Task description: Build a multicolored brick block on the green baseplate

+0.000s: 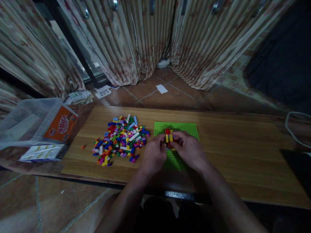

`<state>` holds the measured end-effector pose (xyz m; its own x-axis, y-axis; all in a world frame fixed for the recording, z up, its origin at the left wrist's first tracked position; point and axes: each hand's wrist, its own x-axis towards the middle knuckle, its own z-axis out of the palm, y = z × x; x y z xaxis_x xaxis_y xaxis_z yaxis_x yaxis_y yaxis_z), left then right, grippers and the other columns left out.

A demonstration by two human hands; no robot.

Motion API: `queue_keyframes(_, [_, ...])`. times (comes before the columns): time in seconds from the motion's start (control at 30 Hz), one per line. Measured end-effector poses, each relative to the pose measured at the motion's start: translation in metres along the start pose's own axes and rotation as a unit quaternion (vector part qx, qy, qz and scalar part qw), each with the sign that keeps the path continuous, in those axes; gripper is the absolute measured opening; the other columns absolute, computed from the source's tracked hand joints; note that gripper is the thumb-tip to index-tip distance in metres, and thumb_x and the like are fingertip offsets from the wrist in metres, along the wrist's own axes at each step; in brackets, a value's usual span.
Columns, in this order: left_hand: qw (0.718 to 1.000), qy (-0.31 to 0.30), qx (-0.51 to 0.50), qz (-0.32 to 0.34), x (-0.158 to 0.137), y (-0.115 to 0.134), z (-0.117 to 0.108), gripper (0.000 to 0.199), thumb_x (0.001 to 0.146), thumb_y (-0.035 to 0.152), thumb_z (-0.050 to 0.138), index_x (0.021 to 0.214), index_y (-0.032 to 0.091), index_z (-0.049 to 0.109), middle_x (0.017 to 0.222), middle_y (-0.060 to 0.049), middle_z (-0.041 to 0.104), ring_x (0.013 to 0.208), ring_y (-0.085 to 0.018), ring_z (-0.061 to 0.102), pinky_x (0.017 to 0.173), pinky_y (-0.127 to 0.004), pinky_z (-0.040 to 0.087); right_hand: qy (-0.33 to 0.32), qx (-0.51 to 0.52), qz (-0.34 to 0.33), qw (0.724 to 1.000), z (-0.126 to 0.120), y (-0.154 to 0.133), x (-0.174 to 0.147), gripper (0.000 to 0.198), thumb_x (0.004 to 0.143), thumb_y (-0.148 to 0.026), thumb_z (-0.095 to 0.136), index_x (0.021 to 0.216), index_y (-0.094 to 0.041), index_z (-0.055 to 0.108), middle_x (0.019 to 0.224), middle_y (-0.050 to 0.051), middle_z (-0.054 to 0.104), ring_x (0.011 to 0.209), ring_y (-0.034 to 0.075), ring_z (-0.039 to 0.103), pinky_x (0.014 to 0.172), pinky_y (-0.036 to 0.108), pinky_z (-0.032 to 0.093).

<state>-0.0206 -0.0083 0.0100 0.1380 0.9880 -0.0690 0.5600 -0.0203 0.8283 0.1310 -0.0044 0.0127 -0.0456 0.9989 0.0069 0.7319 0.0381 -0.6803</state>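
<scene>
Over the green baseplate point(175, 161) both hands meet around a small build of toy bricks point(169, 136), red at the top with yellow below. My left hand point(155, 152) is closed on its left side, thumb and fingers against it. From the right, my right hand point(188, 147) pinches the same build with bent fingers. Its lower part is partly hidden by the fingers, so I cannot tell whether it touches the baseplate. Left of my left hand spreads a pile of loose mixed-colour toy bricks point(123, 137).
A wooden table point(238, 152) carries everything. One orange brick point(83, 147) lies apart at the left. Beyond the table's left end are a clear plastic bin point(29, 121) with an orange label and a white box point(43, 152). A white cable point(289, 129) loops at the right.
</scene>
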Motion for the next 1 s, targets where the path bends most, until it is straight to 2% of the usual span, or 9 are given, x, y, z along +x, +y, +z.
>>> queue_keyframes(0.3, [1.000,-0.008,0.008,0.019,-0.0019,0.0052,-0.0031,0.037,0.084,0.008,0.044,0.113,0.015,0.065,0.107,-0.010,0.070,0.099,-0.021,0.065,0.092,-0.035,0.050,-0.016,0.017,-0.038,0.999,-0.0009,0.0015,-0.0001,0.024,0.081,-0.018,0.062,0.105,-0.024,0.064,0.095,0.002,0.066,0.084,0.018,0.062,0.074,0.033,0.048])
queue_keyframes(0.43, [1.000,-0.013,0.010,0.017,-0.0022,0.0059,-0.0036,0.038,0.084,0.008,0.044,0.115,0.014,0.065,0.111,-0.011,0.070,0.101,-0.021,0.065,0.094,-0.035,0.050,-0.012,0.007,-0.033,0.999,0.0001,-0.0004,0.0026,0.025,0.078,-0.017,0.066,0.102,-0.024,0.065,0.097,0.002,0.066,0.081,0.018,0.062,0.074,0.033,0.049])
queue_keyframes(0.6, [1.000,-0.005,0.025,0.013,-0.0028,0.0064,-0.0030,0.036,0.084,0.009,0.044,0.112,0.014,0.066,0.106,-0.010,0.071,0.099,-0.022,0.065,0.093,-0.036,0.051,0.005,0.018,-0.041,0.999,0.0035,0.0024,0.0060,0.026,0.076,-0.018,0.067,0.101,-0.025,0.067,0.094,0.002,0.068,0.077,0.017,0.063,0.070,0.031,0.049])
queue_keyframes(0.8, [0.999,-0.012,0.030,0.005,-0.0039,0.0081,-0.0034,0.039,0.084,0.009,0.045,0.119,0.012,0.063,0.113,-0.012,0.069,0.105,-0.023,0.064,0.098,-0.037,0.049,0.022,0.023,-0.033,0.999,0.0056,0.0039,0.0058,0.029,0.074,-0.022,0.071,0.102,-0.026,0.068,0.091,0.001,0.070,0.077,0.017,0.065,0.071,0.032,0.051])
queue_keyframes(1.0, [0.999,-0.014,0.029,0.014,-0.0047,0.0091,-0.0045,0.037,0.084,0.009,0.045,0.115,0.015,0.064,0.109,-0.010,0.070,0.100,-0.021,0.065,0.094,-0.034,0.051,0.027,0.080,-0.027,0.996,-0.0007,0.0052,0.0031,0.022,0.083,-0.030,0.062,0.102,-0.023,0.069,0.095,0.004,0.073,0.082,0.019,0.067,0.077,0.035,0.052])
